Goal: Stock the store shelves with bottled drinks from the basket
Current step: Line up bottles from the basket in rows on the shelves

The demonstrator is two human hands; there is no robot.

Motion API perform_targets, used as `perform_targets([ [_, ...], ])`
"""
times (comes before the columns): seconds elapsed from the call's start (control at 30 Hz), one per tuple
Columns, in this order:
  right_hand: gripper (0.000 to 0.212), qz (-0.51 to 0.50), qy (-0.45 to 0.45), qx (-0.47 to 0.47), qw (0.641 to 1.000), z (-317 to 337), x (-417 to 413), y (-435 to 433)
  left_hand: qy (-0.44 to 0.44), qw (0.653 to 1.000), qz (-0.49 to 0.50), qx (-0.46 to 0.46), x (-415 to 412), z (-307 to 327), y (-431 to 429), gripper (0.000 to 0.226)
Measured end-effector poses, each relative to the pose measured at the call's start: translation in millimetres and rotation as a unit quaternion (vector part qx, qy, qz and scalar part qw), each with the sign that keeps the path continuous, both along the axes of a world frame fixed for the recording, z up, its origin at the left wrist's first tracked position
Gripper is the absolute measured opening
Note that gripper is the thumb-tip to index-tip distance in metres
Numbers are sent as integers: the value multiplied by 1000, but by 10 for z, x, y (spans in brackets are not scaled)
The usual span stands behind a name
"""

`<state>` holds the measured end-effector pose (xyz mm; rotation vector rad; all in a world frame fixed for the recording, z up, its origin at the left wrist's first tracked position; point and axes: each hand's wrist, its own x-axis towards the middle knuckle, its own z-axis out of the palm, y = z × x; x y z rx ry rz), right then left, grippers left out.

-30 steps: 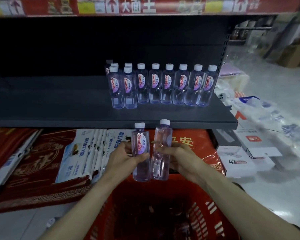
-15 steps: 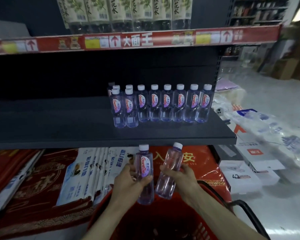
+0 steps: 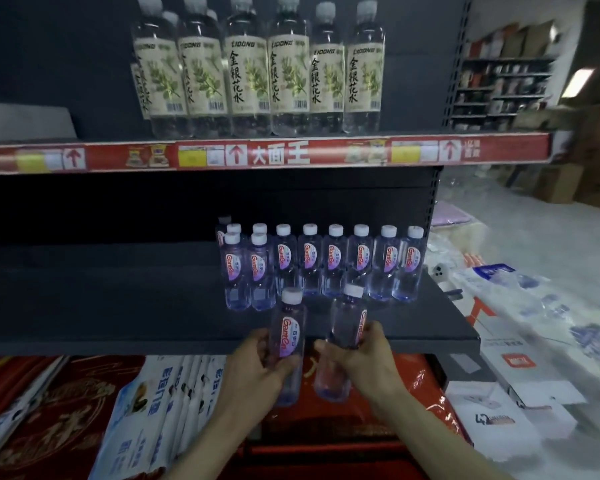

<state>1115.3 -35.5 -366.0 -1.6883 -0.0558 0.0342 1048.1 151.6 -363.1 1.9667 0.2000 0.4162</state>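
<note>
My left hand [image 3: 257, 367] grips a small clear bottle [image 3: 289, 332] with a white cap and a pink label, held upright. My right hand [image 3: 362, 355] grips a second such bottle [image 3: 345, 327], tilted slightly right. Both bottles are at the front edge of the dark middle shelf [image 3: 118, 306]. A row of several matching bottles [image 3: 333, 265] stands on that shelf just behind them, with a few more doubled up at its left end. Only a dark red strip of the basket [image 3: 326, 448] shows between my forearms.
The shelf above carries several tall bottles [image 3: 257, 71] with leaf labels behind a red price rail [image 3: 274, 154]. Below the middle shelf lie red packets [image 3: 49, 410] and white-blue packs [image 3: 174, 393]. White boxes [image 3: 492, 414] and wrapped goods lie on the floor at right.
Both hands have risen with their bottles from above the basket to the middle shelf's front edge. The view has tilted upward, so the upper shelf now shows and the basket has nearly left view.
</note>
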Motion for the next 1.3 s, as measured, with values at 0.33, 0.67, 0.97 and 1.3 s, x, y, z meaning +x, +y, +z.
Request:
perform_targets([
  [0.33,73,-46,-114,8,992,246,663,419,-86,995,4,-56,860,177,-3,42],
  [0.67,73,-40,-143,22,989,-34,1007,584,-109,991,-15,-73,1133,-144,115,48],
  [0.97,68,72,-127,-136,980,-101,898,221,-51,996,74,27,1038,-412,201,66],
  [1.3,63,16,-121,-151,981,-189,1032,353,12,991,117,67,1264,-357,226,44],
])
